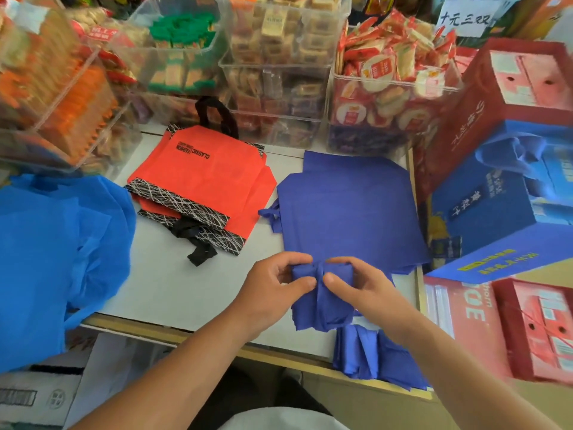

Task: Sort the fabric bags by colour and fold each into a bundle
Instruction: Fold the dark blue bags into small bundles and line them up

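A folded dark blue fabric bag point(322, 302) lies at the near edge of the white table point(173, 290). My left hand point(273, 287) and my right hand point(356, 283) both pinch its rolled top, thumbs meeting at a strap wrapped round the middle. Behind it lies a flat stack of dark blue bags point(350, 206). Orange bags with black patterned trim point(204, 181) are stacked at the table's middle. A heap of light blue bags point(52, 252) covers the left side. More dark blue fabric point(372, 355) hangs over the table's front edge.
Clear plastic bins of packaged snacks point(279, 63) line the back of the table. Red and blue cartons point(511, 181) are piled on the right. A cardboard box point(40, 395) stands below the table at left.
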### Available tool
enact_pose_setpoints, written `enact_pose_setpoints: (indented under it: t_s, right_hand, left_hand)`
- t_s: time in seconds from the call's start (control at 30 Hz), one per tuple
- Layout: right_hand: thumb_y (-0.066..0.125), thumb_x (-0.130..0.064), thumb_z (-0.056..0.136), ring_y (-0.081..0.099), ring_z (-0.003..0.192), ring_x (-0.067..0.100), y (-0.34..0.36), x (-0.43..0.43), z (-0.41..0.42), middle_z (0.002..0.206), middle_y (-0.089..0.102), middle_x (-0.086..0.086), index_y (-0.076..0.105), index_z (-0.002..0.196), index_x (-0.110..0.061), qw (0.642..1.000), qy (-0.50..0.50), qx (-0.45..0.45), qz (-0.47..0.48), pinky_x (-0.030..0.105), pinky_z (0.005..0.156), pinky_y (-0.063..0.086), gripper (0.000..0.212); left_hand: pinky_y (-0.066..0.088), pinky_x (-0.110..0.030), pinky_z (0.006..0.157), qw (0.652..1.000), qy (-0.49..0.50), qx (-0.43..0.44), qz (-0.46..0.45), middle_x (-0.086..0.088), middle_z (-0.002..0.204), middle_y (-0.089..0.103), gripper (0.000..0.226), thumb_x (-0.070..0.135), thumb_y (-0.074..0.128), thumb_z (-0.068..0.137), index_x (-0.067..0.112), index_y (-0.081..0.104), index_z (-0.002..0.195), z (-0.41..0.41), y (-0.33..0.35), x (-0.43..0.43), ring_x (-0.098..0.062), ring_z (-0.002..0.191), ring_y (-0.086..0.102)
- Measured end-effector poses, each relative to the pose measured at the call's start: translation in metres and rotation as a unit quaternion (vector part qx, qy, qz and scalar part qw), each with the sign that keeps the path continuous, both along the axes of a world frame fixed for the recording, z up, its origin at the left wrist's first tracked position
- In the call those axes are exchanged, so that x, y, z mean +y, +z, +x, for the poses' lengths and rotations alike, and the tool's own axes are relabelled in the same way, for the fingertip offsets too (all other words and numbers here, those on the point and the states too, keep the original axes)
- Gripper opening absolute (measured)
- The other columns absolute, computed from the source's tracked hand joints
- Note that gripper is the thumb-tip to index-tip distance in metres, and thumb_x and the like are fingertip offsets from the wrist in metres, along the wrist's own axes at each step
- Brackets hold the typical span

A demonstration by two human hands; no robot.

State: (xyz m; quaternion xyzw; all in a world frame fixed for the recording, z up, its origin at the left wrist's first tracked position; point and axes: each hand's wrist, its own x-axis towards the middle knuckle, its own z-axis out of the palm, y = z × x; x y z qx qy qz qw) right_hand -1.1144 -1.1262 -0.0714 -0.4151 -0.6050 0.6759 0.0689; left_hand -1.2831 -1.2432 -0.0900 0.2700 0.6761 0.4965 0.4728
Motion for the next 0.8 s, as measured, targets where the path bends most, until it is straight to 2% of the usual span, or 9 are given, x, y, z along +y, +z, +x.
enact_pose_setpoints:
  t_s: [0.07, 0.17, 0.3, 0.47, 0.57, 0.63, 0.67, 0.73, 0.8]
  right_hand:
    - [0.073, -0.035, 0.092, 0.075, 0.100, 0.023, -0.009, -0.001, 0.016, 0.104, 0.078, 0.005, 0.068, 0.114, -0.015, 1.000, -0.004, 0.004, -0.027, 0.032, 0.080, 0.060, 0.031]
    - [0.073, -0.045, 0.093, 0.074, 0.103, 0.027, -0.031, -0.003, 0.033, 0.105, 0.077, 0.009, 0.067, 0.110, -0.017, 0.998, -0.057, -0.020, -0.018, 0.050, 0.093, 0.059, 0.033]
    - [0.072, -0.059, 0.084, 0.072, 0.095, 0.032, -0.062, -0.016, 0.035, 0.095, 0.074, 0.013, 0.066, 0.099, -0.014, 0.991, -0.108, -0.074, 0.028, 0.054, 0.088, 0.059, 0.048]
    - [0.072, -0.045, 0.093, 0.074, 0.088, 0.016, -0.098, -0.022, 0.048, 0.091, 0.077, -0.002, 0.065, 0.109, -0.026, 0.986, -0.100, -0.132, 0.018, 0.038, 0.079, 0.062, 0.026]
    - [0.061, -0.035, 0.101, 0.070, 0.093, 0.015, -0.109, -0.015, 0.078, 0.093, 0.072, -0.015, 0.064, 0.107, -0.026, 0.955, -0.153, -0.221, 0.122, 0.019, 0.074, 0.049, 0.011]
    - [0.057, -0.029, 0.103, 0.065, 0.097, 0.010, -0.115, -0.018, 0.097, 0.108, 0.065, -0.020, 0.064, 0.119, -0.028, 0.931, -0.109, -0.286, 0.199, 0.010, 0.071, 0.041, 0.017]
    - [0.058, -0.029, 0.102, 0.062, 0.104, 0.009, -0.120, -0.024, 0.105, 0.121, 0.063, -0.017, 0.063, 0.127, -0.028, 0.922, -0.065, -0.305, 0.229, 0.012, 0.076, 0.043, 0.025]
    - [0.059, -0.042, 0.100, 0.050, 0.136, 0.016, -0.136, -0.038, 0.118, 0.152, 0.050, -0.006, 0.056, 0.143, -0.026, 0.902, 0.052, -0.307, 0.300, 0.027, 0.102, 0.047, 0.046]
    - [0.042, -0.065, 0.097, 0.022, 0.156, 0.019, -0.154, -0.051, 0.123, 0.168, 0.026, -0.003, 0.040, 0.157, -0.026, 0.877, 0.162, -0.298, 0.340, 0.039, 0.124, 0.029, 0.072]
  left_hand:
    - [0.058, -0.031, 0.098, 0.999, -0.017, -0.028, -0.013, 0.009, 0.122, 0.073, 0.039, 0.016, 0.078, 0.091, 0.029, 0.066, 0.126, 0.008, -0.009, 0.004, -0.006, 0.112, 0.069]
    - [0.058, -0.032, 0.098, 0.995, -0.086, -0.040, -0.041, 0.011, 0.122, 0.073, 0.031, 0.029, 0.072, 0.096, 0.031, 0.066, 0.126, 0.021, -0.026, 0.008, -0.005, 0.113, 0.069]
    - [0.059, -0.031, 0.093, 0.991, -0.114, -0.048, -0.052, 0.011, 0.116, 0.076, 0.030, 0.020, 0.071, 0.097, 0.027, 0.068, 0.126, 0.034, -0.049, 0.003, -0.009, 0.109, 0.072]
    - [0.060, -0.027, 0.088, 0.989, -0.077, 0.009, -0.128, 0.014, 0.109, 0.075, 0.024, 0.024, 0.074, 0.094, 0.031, 0.068, 0.116, 0.040, -0.099, -0.011, -0.008, 0.102, 0.072]
    - [0.059, -0.035, 0.093, 0.979, -0.070, 0.035, -0.187, 0.009, 0.112, 0.072, 0.029, 0.028, 0.077, 0.091, 0.027, 0.065, 0.117, 0.043, -0.134, -0.020, -0.011, 0.103, 0.070]
    - [0.057, -0.036, 0.096, 0.968, -0.089, 0.084, -0.217, 0.007, 0.117, 0.069, 0.039, 0.029, 0.078, 0.089, 0.023, 0.062, 0.123, 0.048, -0.151, -0.024, -0.016, 0.109, 0.068]
    - [0.056, -0.034, 0.097, 0.963, -0.085, 0.113, -0.230, 0.004, 0.124, 0.064, 0.049, 0.029, 0.079, 0.088, 0.022, 0.058, 0.131, 0.050, -0.155, -0.025, -0.018, 0.114, 0.066]
    - [0.052, -0.025, 0.095, 0.960, -0.059, 0.142, -0.232, 0.002, 0.134, 0.053, 0.064, 0.031, 0.077, 0.090, 0.021, 0.047, 0.146, 0.054, -0.156, -0.026, -0.018, 0.122, 0.060]
    - [0.046, -0.010, 0.085, 0.968, -0.037, 0.140, -0.206, 0.004, 0.137, 0.051, 0.054, 0.031, 0.066, 0.099, 0.023, 0.046, 0.149, 0.057, -0.152, -0.026, -0.015, 0.126, 0.058]
